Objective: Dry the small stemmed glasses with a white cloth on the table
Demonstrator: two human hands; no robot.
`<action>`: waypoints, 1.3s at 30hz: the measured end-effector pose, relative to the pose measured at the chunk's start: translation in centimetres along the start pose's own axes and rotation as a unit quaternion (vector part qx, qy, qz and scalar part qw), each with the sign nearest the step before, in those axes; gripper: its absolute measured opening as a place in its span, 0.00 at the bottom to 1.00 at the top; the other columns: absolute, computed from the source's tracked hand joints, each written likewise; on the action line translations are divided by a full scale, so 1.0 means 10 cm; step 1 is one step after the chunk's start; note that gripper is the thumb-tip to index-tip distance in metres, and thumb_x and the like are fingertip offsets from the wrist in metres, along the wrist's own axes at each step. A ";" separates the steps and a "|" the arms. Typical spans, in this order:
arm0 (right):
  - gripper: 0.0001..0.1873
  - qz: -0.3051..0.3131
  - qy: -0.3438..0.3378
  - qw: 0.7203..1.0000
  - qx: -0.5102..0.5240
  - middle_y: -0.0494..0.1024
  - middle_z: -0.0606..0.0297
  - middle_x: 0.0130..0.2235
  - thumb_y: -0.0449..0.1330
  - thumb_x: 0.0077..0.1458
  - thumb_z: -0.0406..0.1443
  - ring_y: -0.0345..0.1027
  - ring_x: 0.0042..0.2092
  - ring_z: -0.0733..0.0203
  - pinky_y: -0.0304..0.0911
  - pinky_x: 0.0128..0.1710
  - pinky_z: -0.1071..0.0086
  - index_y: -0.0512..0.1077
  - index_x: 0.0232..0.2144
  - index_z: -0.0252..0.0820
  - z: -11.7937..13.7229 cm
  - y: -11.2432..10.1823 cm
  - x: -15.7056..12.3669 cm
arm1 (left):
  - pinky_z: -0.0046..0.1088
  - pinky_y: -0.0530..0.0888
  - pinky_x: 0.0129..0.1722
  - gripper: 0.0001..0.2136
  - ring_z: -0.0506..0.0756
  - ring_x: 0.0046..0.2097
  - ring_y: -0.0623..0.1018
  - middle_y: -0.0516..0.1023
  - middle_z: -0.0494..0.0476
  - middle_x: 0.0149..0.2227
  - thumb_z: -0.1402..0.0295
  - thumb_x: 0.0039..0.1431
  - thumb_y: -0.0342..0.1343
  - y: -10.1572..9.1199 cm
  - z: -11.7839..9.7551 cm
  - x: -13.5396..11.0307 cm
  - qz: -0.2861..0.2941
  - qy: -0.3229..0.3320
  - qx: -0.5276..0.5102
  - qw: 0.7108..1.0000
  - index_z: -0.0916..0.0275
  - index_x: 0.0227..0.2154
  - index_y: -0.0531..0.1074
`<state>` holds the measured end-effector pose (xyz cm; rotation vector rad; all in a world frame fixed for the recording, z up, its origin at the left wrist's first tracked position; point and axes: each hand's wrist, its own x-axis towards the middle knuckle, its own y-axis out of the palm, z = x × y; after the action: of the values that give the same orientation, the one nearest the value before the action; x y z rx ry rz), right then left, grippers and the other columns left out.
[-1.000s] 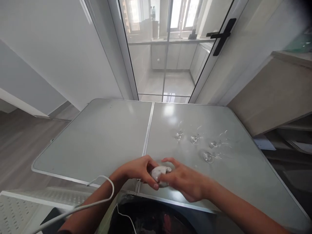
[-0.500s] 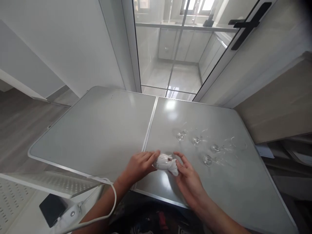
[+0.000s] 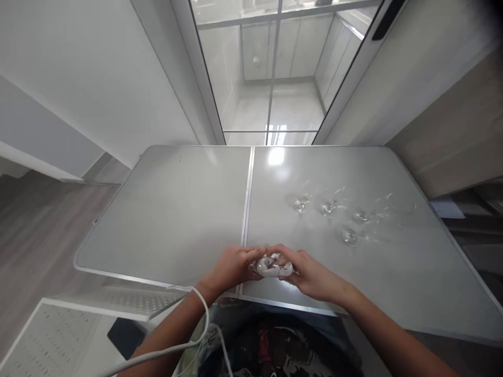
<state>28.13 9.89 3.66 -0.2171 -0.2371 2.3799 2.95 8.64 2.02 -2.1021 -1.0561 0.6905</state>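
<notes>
Over the grey table [image 3: 176,209], our left hand [image 3: 234,268] grips a clear glass [image 3: 258,267], our right hand [image 3: 310,273] white cloth [image 3: 283,270].

Your left hand [image 3: 234,268] and right hand [image 3: 312,272] partly hide the white cloth [image 3: 271,270], its folds seemingly blurred; the top edge crops the black door handle [image 3: 389,20].

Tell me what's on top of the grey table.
Four clear stemmed glasses, right of the seam in the table. The left hand and right hand hold a white wad, hiding the surface beneath.
</notes>
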 end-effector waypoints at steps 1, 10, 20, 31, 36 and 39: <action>0.22 -0.017 -0.010 1.000 -0.016 0.82 0.62 0.42 0.55 0.59 0.26 0.75 0.42 0.57 0.68 0.43 0.64 0.69 0.54 0.47 -0.01 0.03 0.00 | 0.27 0.69 0.34 0.24 0.57 0.36 0.80 0.84 0.54 0.39 0.65 0.50 0.71 -0.05 0.02 -0.01 0.024 -0.013 -0.037 0.999 0.55 0.52 0.77; 0.07 -0.540 -0.070 0.832 -0.103 0.79 0.58 0.42 0.60 0.63 0.34 0.74 0.44 0.50 0.68 0.44 0.57 0.74 0.43 0.47 0.04 0.22 -0.15 | 0.25 0.66 0.31 0.25 0.50 0.30 0.71 0.78 0.51 0.33 0.55 0.51 0.69 -0.13 0.06 0.05 0.021 -0.079 -0.313 0.946 0.62 0.48 0.75; 0.13 -0.337 -0.060 0.924 0.170 0.58 0.69 0.28 0.58 0.61 0.40 0.55 0.31 0.60 0.58 0.32 0.67 0.59 0.27 0.46 0.00 0.11 0.22 | 0.20 0.65 0.23 0.32 0.47 0.25 0.72 0.82 0.54 0.33 0.58 0.48 0.73 0.11 -0.08 0.19 -0.041 -0.030 -0.513 0.857 0.56 0.48 0.58; 0.06 -0.285 -0.165 0.943 0.036 0.68 0.61 0.40 0.54 0.64 0.34 0.65 0.40 0.53 0.66 0.42 0.58 0.61 0.33 0.46 -0.12 0.54 0.19 | 0.21 0.65 0.24 0.19 0.47 0.25 0.66 0.65 0.44 0.28 0.47 0.65 0.53 0.38 -0.72 0.34 -0.347 -0.139 -0.514 0.772 0.56 0.36 0.55; 0.21 -0.241 -0.256 0.892 -0.283 0.68 0.51 0.54 0.57 0.58 0.30 0.62 0.57 0.41 0.55 0.60 0.36 0.61 0.54 0.46 -0.07 0.27 0.11 | 0.27 0.69 0.34 0.07 0.52 0.32 0.71 0.69 0.50 0.33 0.61 0.71 0.47 0.22 -0.61 0.01 -0.207 -0.068 -0.358 0.908 0.56 0.41 0.56; 0.33 -0.162 -0.253 0.896 -0.327 0.67 0.48 0.60 0.57 0.61 0.32 0.56 0.65 0.40 0.49 0.65 0.38 0.54 0.66 0.43 0.16 0.15 0.09 | 0.30 0.65 0.32 0.07 0.56 0.32 0.73 0.71 0.54 0.32 0.70 0.68 0.48 0.22 -0.42 -0.13 -0.177 -0.042 -0.147 0.972 0.58 0.46 0.57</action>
<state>26.17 9.21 4.82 0.1369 -1.2254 1.9035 6.27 5.12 3.21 -2.0571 -1.6153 0.4707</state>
